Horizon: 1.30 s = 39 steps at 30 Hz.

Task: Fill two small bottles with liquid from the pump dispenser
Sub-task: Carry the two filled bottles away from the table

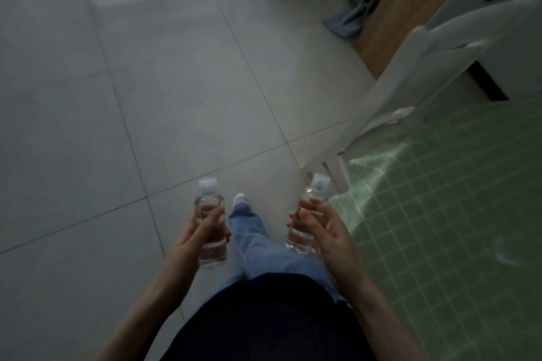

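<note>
Clear left bottle (pixel 208 204), right bottle (pixel 298 239), both capped

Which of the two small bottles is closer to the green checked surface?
The right-hand bottle, gripped by the right hand beside the green checked surface; the left-hand bottle, in the left hand, is over grey floor tiles.
</note>
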### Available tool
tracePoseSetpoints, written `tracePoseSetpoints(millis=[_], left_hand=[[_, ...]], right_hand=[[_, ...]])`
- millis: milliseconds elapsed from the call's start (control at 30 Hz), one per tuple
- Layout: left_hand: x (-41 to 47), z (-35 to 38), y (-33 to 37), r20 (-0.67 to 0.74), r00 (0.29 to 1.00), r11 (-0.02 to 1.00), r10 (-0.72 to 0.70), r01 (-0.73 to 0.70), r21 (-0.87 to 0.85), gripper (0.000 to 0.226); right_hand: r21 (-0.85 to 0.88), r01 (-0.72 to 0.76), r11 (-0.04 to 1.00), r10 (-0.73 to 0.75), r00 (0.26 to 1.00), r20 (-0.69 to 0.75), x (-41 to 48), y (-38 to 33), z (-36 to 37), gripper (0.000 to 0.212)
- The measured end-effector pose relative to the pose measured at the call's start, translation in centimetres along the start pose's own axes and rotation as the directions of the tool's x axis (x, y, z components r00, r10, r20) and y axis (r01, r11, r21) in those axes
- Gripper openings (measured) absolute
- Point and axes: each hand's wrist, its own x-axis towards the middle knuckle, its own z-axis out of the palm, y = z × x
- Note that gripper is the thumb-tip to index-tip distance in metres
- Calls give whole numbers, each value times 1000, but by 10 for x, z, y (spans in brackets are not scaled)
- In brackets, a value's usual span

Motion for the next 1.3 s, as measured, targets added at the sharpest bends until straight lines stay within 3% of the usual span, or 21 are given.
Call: tracePoseSetpoints(millis=[100,167,500,667,833,1033,1300], left_hand=[[17,0,17,-13,999,999,38,-38,-31,38],[67,-20,50,-123,992,998,22,-29,-55,31],[165,-24,138,-133,989,992,65,-79,-100,35],[230,-29,182,-76,995,990,72,-80,-114,59],[308,-33,228,23,999,995,50,-47,-87,22],[405,-39,293,156,988,998,-14,5,60,36],[504,-23,366,243,968,993,-62,36,111,25]], right_hand=[[-37,28,999,-28,999,26,27,-14,12,31],[-75,-4,997,11,996,94,95,-44,39,30],[-114,12,993,7,986,164,201,-112,79,31],[-83,3,997,6,994,110,250,-139,95,35],[-64,10,998,-8,1000,29,311,-169,111,36],[11,24,1000,-22,992,-123,385,-205,137,39],[89,9,996,13,969,-245,464,-258,142,48]])
